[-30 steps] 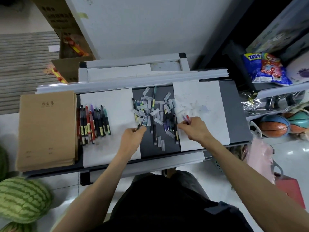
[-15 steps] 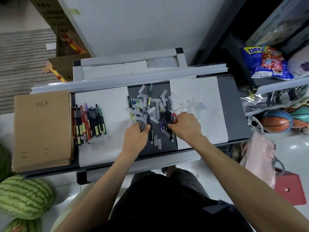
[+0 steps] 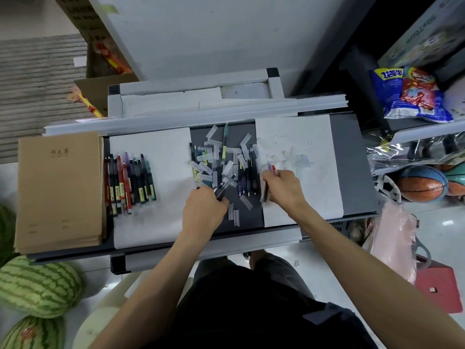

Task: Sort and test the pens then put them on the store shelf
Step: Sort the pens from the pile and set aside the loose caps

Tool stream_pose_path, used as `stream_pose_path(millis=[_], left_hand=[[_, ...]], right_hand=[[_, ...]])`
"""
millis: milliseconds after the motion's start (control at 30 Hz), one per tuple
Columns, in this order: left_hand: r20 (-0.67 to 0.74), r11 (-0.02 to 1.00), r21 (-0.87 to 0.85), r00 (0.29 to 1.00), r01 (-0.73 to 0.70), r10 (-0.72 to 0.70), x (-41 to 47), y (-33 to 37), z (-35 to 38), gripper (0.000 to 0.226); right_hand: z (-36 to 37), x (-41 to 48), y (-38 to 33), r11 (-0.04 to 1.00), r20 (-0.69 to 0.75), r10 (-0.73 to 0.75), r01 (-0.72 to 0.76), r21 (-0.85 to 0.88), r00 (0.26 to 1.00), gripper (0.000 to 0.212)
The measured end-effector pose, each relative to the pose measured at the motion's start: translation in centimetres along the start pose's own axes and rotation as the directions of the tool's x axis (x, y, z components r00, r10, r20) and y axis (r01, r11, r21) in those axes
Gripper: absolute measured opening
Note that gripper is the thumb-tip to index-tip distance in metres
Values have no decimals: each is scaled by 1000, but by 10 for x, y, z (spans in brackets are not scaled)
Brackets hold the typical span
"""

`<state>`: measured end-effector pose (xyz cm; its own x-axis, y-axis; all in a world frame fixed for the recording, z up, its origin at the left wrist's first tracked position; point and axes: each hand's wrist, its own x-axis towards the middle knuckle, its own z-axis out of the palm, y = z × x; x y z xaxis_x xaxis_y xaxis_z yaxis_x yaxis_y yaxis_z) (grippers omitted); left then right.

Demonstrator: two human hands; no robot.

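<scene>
A heap of loose pens and clear caps (image 3: pixel 224 163) lies on the dark middle strip of the grey shelf (image 3: pixel 352 157). My left hand (image 3: pixel 202 211) grips a dark pen (image 3: pixel 225 186) at the heap's near left edge. My right hand (image 3: pixel 284 187) holds pens with red and purple ends (image 3: pixel 272 168) at the left edge of the scribbled white sheet (image 3: pixel 302 157). A sorted row of red, black and purple pens (image 3: pixel 129 183) lies on the left white sheet (image 3: pixel 166 172).
A stack of brown notebooks (image 3: pixel 59 190) fills the shelf's left end. Watermelons (image 3: pixel 37 285) sit on the floor at lower left. Basketballs (image 3: pixel 420 183), snack bags (image 3: pixel 412 93) and a pink bag (image 3: pixel 392 238) crowd the right. White rails (image 3: pixel 196 113) run behind the shelf.
My right hand swung left over the pen heap, then back right to the edge of the scribbled sheet, still gripping its pens. My left hand kept hold of the dark pen.
</scene>
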<state>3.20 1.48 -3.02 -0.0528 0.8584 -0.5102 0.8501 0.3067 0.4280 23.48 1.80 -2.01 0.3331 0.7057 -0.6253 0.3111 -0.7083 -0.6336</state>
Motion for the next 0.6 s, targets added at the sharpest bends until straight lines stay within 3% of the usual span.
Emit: stream_pose_path(millis=[133,367,600], left_hand=[[28,999,-47,999,24,-22,-2,0,-3,34],[69,986,-167,997,-12,24,-8,-5,-8,32],[5,943,-324,996,-79,85,-8,-18,-9,44]], right_hand=[[-7,2,-5,962,81,71,-89,257,994,22],[-15,9,-11,871,227,96,-192,452,969,8],[-28,17,-22,952,226,-7,-63,300,974,14]])
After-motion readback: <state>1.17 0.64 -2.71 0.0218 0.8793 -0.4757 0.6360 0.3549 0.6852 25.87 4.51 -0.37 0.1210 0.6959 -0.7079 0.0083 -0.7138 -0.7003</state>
